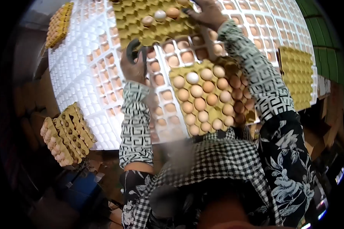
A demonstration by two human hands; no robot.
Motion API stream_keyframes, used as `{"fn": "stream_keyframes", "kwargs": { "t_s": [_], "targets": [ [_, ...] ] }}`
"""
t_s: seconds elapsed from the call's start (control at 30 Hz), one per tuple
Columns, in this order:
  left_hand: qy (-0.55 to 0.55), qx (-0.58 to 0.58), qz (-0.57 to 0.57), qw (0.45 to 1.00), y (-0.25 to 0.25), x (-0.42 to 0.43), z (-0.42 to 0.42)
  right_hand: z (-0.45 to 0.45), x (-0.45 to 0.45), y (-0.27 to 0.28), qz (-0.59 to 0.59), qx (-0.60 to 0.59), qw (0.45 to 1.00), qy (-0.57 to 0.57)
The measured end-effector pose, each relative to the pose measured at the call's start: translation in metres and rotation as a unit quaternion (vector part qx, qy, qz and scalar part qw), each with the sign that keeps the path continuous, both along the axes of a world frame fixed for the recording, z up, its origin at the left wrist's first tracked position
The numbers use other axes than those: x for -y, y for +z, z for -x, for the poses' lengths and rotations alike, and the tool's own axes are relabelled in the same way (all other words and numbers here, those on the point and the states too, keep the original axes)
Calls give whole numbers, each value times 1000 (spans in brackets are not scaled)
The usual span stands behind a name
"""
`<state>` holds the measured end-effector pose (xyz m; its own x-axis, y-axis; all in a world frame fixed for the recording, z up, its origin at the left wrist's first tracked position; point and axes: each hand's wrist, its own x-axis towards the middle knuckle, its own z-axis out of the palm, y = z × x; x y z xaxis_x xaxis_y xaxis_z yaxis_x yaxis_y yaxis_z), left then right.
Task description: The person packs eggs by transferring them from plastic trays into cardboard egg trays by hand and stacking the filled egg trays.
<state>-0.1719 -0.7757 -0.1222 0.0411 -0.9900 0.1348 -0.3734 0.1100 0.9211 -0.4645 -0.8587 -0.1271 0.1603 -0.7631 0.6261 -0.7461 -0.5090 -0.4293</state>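
A yellow egg tray (135, 23) lies at the top middle over the white trays, mostly bare, with a few brown eggs and a white egg (160, 15) in it. My left hand (135, 63) is at its near left corner, thumb and fingers apart in dark finger covers, with nothing between them. Over the tray's right side reaches my right hand (207, 14), its covered fingertips close to a brown egg (173, 13); whether they hold anything is unclear. Nearer my body sits a fuller yellow tray (215, 110) with many brown eggs and one white egg.
White plastic trays (78, 80) cover the table, several pockets holding eggs. Stacked yellow trays with eggs (67, 133) stand at the near left edge, another stack (59, 24) at the far left. At the right edge lies a yellow tray (297, 76). A blue box (74, 191) is below left.
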Motion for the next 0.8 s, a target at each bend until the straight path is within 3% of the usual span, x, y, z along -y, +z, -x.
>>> {"fn": "stream_keyframes", "kwargs": {
  "t_s": [0.03,0.07,0.1,0.13,0.23,0.3,0.33,0.37,0.4,0.47,0.6,0.63,0.67,0.73,0.8],
  "targets": [
    [14,25,-16,999,-4,-25,0,26,-24,21,-128,106,985,56],
    [29,51,-28,998,-4,-53,-2,47,-60,44,-238,184,954,18],
    [30,76,-91,992,6,-82,0,88,-82,8,-171,160,971,38],
    [35,100,-152,983,17,-111,9,110,-119,24,-219,206,954,-5],
    [4,31,-297,954,26,-184,29,175,-223,11,-376,186,895,-151],
    [7,-28,-388,921,21,-221,44,184,-289,-4,-480,248,825,-165],
    [20,-47,-399,916,17,-236,54,183,-312,-16,-540,228,801,-125],
    [24,-118,-379,918,27,-239,66,163,-330,-11,-567,330,749,-91],
    [32,-148,-372,916,26,-241,70,156,-342,-21,-599,321,732,-46],
    [43,-176,-340,923,11,-248,72,119,-347,-18,-513,289,807,-51],
    [52,-268,-363,891,-2,-244,75,106,-345,-29,-524,390,752,-87],
    [64,-205,-378,901,14,-237,76,100,-348,-31,-517,420,740,-94],
    [43,-295,-418,858,-20,-239,60,94,-352,-33,-509,448,728,-102],
    [5,-332,-389,859,-17,-237,54,86,-356,-29,-485,495,710,-122],
    [7,-243,-297,923,-17,-246,48,76,-367,-24,-443,494,741,-101]
  ]
}}
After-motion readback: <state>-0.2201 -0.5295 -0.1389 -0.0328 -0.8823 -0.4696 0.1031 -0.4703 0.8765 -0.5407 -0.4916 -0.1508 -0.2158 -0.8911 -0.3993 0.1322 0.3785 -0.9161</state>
